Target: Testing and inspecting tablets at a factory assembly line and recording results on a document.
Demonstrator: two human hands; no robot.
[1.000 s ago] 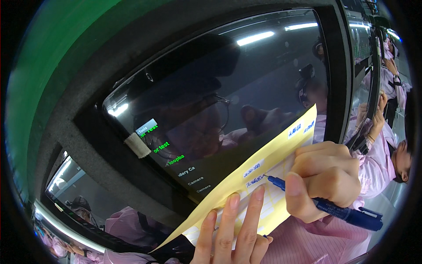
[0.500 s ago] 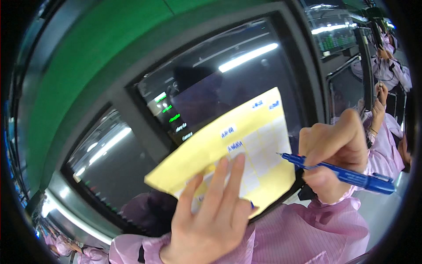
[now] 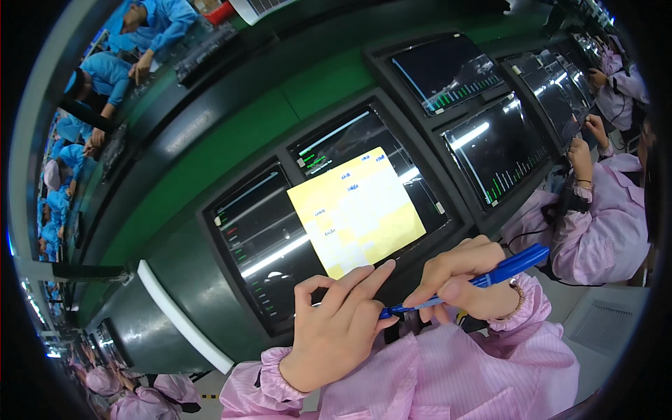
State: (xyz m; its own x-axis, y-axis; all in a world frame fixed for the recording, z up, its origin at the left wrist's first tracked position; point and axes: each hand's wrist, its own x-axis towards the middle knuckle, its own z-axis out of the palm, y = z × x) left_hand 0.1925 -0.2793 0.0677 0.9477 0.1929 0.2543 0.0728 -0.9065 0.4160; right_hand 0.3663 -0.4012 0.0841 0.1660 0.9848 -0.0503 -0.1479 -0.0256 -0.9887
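Note:
My right hand (image 3: 465,276) grips a blue pen (image 3: 514,264), its thick end up to the right and its narrow end toward my left hand (image 3: 336,325). In my left hand a small blue pen cap (image 3: 385,313) is pinched low by the thumb, partly hidden, and the pen's narrow end meets it. The upper fingers of that hand lie along the lower edge of a yellow-and-white paper form (image 3: 364,210) with blue handwriting. This sheet rests on a dark screen, covering part of it.
Another dark screen (image 3: 262,245) stands left of the paper, and more screens (image 3: 497,147) with green bars lie to the right. Beyond is a green bench surface (image 3: 280,98). A pink-sleeved person (image 3: 602,203) sits close on the right; people in blue (image 3: 105,80) work across at far left.
The pen has come down and left from over the paper to the cap at my left hand. My left hand has slid off the sheet's middle to its lower edge. The view has widened.

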